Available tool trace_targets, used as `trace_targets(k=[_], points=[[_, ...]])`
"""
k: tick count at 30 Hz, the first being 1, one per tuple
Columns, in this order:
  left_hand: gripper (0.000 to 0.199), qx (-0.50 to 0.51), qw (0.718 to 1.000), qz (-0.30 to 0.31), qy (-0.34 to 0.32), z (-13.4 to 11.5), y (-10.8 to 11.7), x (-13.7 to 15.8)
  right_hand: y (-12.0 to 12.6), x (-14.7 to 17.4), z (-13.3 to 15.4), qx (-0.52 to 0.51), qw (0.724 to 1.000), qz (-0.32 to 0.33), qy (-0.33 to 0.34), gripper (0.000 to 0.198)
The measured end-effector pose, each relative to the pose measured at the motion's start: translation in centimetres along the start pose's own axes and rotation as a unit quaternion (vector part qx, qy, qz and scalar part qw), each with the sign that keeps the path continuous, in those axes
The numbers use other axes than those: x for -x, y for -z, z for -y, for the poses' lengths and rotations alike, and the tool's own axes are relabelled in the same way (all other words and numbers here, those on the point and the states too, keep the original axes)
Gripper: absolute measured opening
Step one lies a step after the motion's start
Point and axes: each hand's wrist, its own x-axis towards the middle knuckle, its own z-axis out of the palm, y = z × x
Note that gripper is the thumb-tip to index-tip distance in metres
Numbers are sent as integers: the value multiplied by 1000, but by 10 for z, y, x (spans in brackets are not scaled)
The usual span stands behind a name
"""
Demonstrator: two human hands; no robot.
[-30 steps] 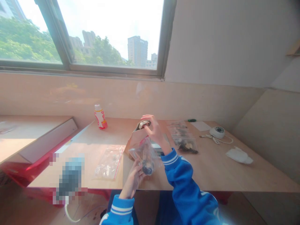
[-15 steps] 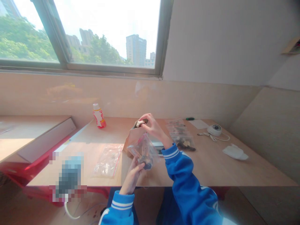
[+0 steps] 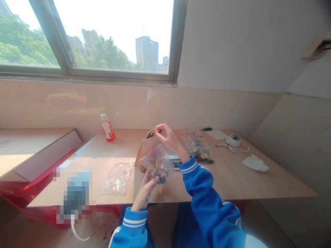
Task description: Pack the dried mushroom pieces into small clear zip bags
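My left hand [image 3: 147, 187] is closed on the lower part of a clear zip bag [image 3: 158, 156], which has dark, dried-looking pieces [image 3: 161, 175] at its bottom. Just behind it stands an open brown paper bag [image 3: 145, 154]. My right hand [image 3: 168, 138] is at the paper bag's mouth, its thumb and fingers curled together over the rim. What those fingertips hold, if anything, is hidden. Partly behind the zip bag and my right wrist is a flat device with a pale top [image 3: 176, 162].
Filled zip bags [image 3: 200, 151] lie right of my right hand; an empty-looking one [image 3: 119, 176] lies left. A red-and-white bottle [image 3: 107, 128] stands back left. At right are a white dome camera [image 3: 233, 140] with cables, crumpled white material [image 3: 255, 163], paper [image 3: 217, 134] and a dark green-handled tool [image 3: 207, 129].
The pale piece in my right fingers has mostly gone from sight at the paper bag's mouth. My left hand still holds the zip bag. The whole view has shifted slightly.
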Motion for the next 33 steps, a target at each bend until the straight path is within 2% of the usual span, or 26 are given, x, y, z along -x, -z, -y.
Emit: trace_targets(k=[2,7,9,11,13,15,17,21,26,30,33], points=[[59,2,1000,1,-2,-1,1,0,-1,-1,-1,41,999,0,8,7],[65,-2,1000,-9,1,-1,3,-1,-3,3,5,132,989,54,32,25],[68,-3,1000,-17,1,0,5,-2,-1,8,11,131,990,29,40,23],[70,-4,1000,-17,-1,0,6,-2,3,15,15,110,993,-28,36,20],[71,-4,1000,-15,-3,1,7,-2,9,24,18,72,994,-83,7,20],[72,-4,1000,-20,-3,1,6,-2,17,35,18,32,994,-94,-49,17],[72,-5,1000,-27,-7,1,4,-2,24,48,16,11,992,-45,-117,17],[67,-25,999,-15,-31,2,1,-3,31,70,9,28,970,120,-210,17],[64,-50,997,-15,-62,4,1,-4,24,86,-2,28,932,208,-294,20],[61,-70,994,26,-78,-1,-3,-1,17,90,-11,-21,937,260,-231,30],[63,-92,991,24,-92,-5,-8,1,13,90,-15,-57,937,281,-200,36]])
